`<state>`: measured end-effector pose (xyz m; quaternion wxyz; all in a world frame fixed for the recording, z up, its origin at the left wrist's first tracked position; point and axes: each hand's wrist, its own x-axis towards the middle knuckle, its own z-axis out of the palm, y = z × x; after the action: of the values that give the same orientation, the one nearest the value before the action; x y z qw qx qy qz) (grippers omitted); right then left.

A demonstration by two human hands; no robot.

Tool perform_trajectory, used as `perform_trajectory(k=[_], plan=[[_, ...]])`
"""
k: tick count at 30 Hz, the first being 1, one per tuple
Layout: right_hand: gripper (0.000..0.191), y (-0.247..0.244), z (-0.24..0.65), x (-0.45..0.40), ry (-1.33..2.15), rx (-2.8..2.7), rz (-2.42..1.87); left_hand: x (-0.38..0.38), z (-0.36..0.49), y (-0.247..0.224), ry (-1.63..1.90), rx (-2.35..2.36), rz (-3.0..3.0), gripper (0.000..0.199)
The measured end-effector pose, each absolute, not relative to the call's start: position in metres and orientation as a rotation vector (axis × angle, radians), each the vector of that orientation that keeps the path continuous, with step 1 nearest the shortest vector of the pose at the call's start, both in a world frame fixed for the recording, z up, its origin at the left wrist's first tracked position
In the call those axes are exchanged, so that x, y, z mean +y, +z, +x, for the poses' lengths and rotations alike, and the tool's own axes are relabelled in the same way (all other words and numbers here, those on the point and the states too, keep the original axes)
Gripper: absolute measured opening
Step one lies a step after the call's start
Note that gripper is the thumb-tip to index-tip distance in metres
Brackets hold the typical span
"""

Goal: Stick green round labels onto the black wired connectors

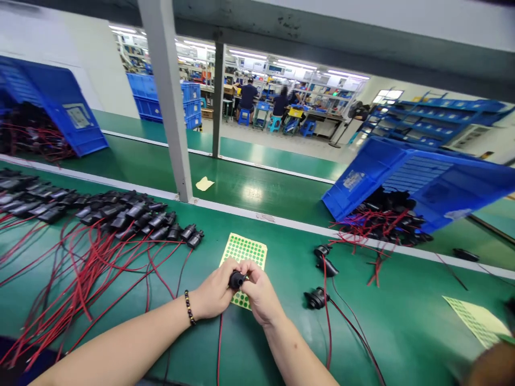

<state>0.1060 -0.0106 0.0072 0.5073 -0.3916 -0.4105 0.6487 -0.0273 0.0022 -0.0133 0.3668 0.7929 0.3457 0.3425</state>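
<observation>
My left hand (215, 289) and my right hand (259, 292) meet near the front middle of the green table, closed round a small black cylindrical part (236, 279). The fingers of both hands press on its sides, and its round nozzle end faces the camera. A red wire (219, 343) hangs below my left hand. Under the hands lies a pale yellow sheet with green round stickers (246, 248), partly covered by them. A beaded bracelet is on my left wrist.
Many black parts (120, 214) with red wires lie at left. Loose black parts (317, 298) sit at right. Tilted blue bins (434, 177) hold more, behind. A metal post (171, 107) stands ahead. Another sticker sheet (475, 319) lies far right, near a blurred shape. People (247, 96) sit in the background.
</observation>
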Motion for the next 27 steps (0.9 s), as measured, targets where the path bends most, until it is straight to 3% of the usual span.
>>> perform_trajectory(k=[16, 27], plan=[[0.012, -0.005, 0.105, -0.004, 1.395, -1.21, -1.016, 0.007, -0.03, -0.008, 0.924, 0.978, 2.068, 0.029], [0.018, 0.005, 0.104, -0.001, 1.495, -1.085, -1.018, 0.012, -0.033, -0.008, 0.877, 1.032, 2.178, 0.039]])
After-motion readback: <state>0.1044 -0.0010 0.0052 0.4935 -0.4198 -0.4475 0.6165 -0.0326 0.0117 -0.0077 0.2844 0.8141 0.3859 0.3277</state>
